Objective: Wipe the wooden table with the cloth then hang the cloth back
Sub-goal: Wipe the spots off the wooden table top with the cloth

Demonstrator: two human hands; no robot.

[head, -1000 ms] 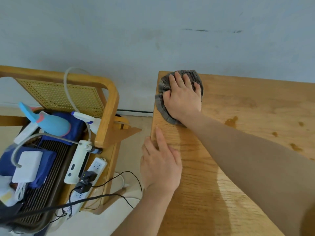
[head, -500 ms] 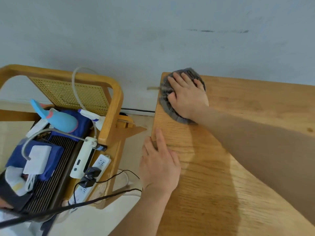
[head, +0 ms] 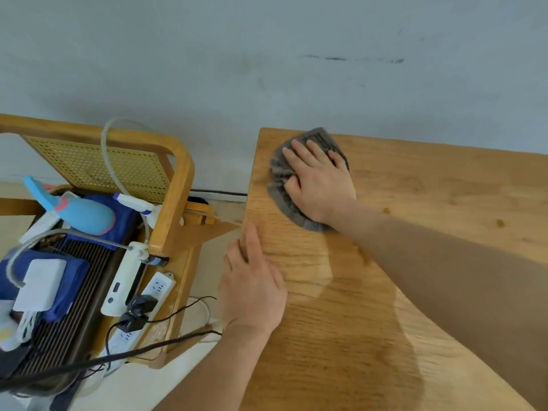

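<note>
At the far left corner of the light oak-grained wooden table (head: 415, 292), your right hand (head: 318, 185) lies spread flat on the crumpled grey ribbed cloth (head: 281, 185), fingers fanned over it and palm bearing down. That grip suits wiping: the open palm pins the cloth to the wood so it drags with the hand rather than bunching. The cloth sits just inside the left edge and close to the far edge against the pale grey wall (head: 267, 69).

Your left hand (head: 253, 289) holds nothing; it rests palm down and open on the left edge of the table, nearer to you, well short of the cloth. Judged from its position, it braces your reach across the surface.

A darker, damp-looking sheen covers the near part of the table, while small brown spots (head: 500, 223) remain toward the right. Wiping therefore appears partly done, and hanging the cloth back is not yet begun. No hook or rail for the cloth is in view.

Beside the left edge stands a wooden chair with a cane back (head: 175, 203), loaded with a white power strip (head: 154, 292) and cables. Keep the cloth clear of them.
</note>
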